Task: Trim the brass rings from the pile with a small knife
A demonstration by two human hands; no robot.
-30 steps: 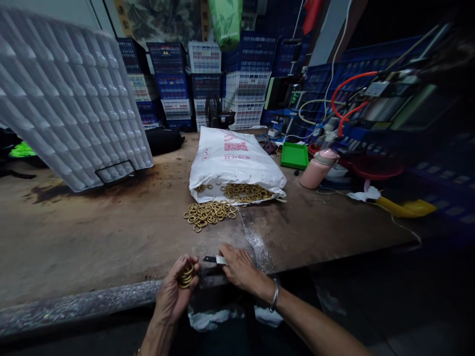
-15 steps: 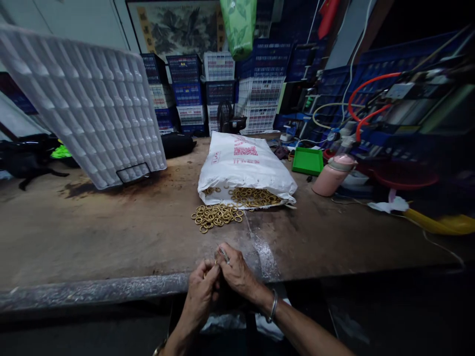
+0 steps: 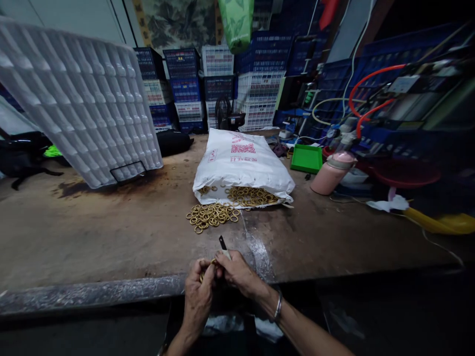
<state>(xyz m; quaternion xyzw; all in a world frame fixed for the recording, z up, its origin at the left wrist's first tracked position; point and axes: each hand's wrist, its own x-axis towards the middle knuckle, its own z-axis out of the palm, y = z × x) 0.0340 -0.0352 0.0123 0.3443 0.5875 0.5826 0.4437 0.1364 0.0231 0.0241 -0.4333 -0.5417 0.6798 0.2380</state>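
Observation:
At the table's front edge, my left hand (image 3: 198, 287) is closed on brass-coloured rings (image 3: 202, 278), with one ring pinched between thumb and fingertips. Close against it, my right hand (image 3: 239, 272) grips a small knife (image 3: 222, 243); its dark, narrow end points up and away from me, and part of its pale handle shows. The fingers of both hands meet around the pinched ring, so the exact contact is hidden. Beyond them lies a loose pile of brass rings (image 3: 211, 216), in front of the open mouth of a white woven sack (image 3: 241, 163) holding more rings.
A large moulded plastic tray (image 3: 85, 109) stands tilted at left. On the right are a green tray (image 3: 306, 158), a pink bottle (image 3: 332, 173) and a machine with red hoses (image 3: 371, 84). Stacked crates (image 3: 185, 89) line the back. A green bag (image 3: 237, 24) hangs above.
The knife has turned in my right hand, so its dark end now stands up clear of the fingers. My left hand has shifted slightly left, and rings show more plainly in it.

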